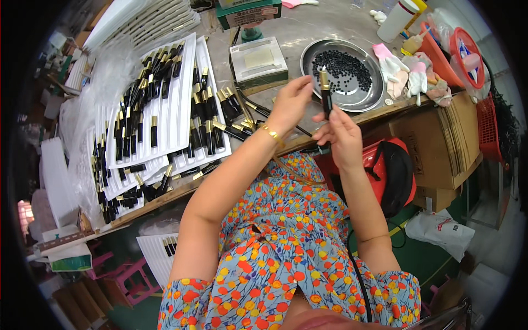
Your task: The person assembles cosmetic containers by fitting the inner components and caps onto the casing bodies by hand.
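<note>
Head view: the table [308,27] fills the upper half, its wooden edge running from seven o'clock up toward three. White trays [176,104] take the ten o'clock part, stacked and overlapping, loaded with black tubes [137,110] with gold bands; more of these lie loose just beside the trays near the centre. A cardboard box [440,143] stands at three o'clock, below the table edge, with a red-and-black bag [393,170] at its lower left. A round metal dish [344,74] sits at one o'clock, holding a heap of small black caps [341,69]. A flat white box [258,60] lies at twelve o'clock, just left of the dish. Pink-and-white gloves [404,74] lie at two o'clock, right of the dish.

Near the centre, the right hand [341,135] is closed around one tube [325,99], holding it upright, gold end on top, in front of the dish. The left hand [291,102], with a gold bracelet on the wrist, has its fingers narrowly pinched just left of the tube's top; I cannot tell whether they hold anything.
</note>
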A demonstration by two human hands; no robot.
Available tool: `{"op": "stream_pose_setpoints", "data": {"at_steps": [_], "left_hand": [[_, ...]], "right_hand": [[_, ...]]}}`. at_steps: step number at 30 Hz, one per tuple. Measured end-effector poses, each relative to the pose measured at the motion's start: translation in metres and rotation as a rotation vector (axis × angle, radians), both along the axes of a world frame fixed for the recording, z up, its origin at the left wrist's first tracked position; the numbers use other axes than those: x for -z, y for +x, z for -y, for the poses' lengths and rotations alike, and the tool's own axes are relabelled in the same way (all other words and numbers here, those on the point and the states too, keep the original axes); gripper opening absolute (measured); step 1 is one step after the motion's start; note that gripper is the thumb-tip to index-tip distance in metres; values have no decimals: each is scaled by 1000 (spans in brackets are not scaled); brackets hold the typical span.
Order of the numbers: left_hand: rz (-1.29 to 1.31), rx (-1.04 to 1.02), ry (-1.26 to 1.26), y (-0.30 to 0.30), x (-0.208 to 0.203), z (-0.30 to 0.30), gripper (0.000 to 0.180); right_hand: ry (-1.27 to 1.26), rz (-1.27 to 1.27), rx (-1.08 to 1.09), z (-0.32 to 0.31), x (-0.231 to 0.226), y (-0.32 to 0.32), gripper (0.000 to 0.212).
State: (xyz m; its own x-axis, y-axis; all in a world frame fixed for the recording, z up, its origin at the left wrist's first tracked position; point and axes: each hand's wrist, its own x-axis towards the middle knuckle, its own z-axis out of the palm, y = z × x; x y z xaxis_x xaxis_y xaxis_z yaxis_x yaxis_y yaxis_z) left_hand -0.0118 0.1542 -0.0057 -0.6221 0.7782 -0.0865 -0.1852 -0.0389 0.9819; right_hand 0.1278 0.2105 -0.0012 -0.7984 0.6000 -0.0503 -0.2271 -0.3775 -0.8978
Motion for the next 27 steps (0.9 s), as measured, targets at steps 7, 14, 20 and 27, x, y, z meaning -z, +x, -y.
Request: {"op": "stream_pose_setpoints", "data": {"at_steps": [7,14,20,27], "left_hand": [[296,-10,111,15,-19,62,32],[291,-293,38,17,-5,133,25],[198,-391,-77,3,-26,192,23],[170,-637,-123,17,-41,248,22]], "right_hand": [[169,79,-45,32,6,-15,38],[1116,137,10,-11,-12,-63,19],[1543,504,-1,-136,6,-192,26],[1500,662,-89,-137,29,-270,29]]}}
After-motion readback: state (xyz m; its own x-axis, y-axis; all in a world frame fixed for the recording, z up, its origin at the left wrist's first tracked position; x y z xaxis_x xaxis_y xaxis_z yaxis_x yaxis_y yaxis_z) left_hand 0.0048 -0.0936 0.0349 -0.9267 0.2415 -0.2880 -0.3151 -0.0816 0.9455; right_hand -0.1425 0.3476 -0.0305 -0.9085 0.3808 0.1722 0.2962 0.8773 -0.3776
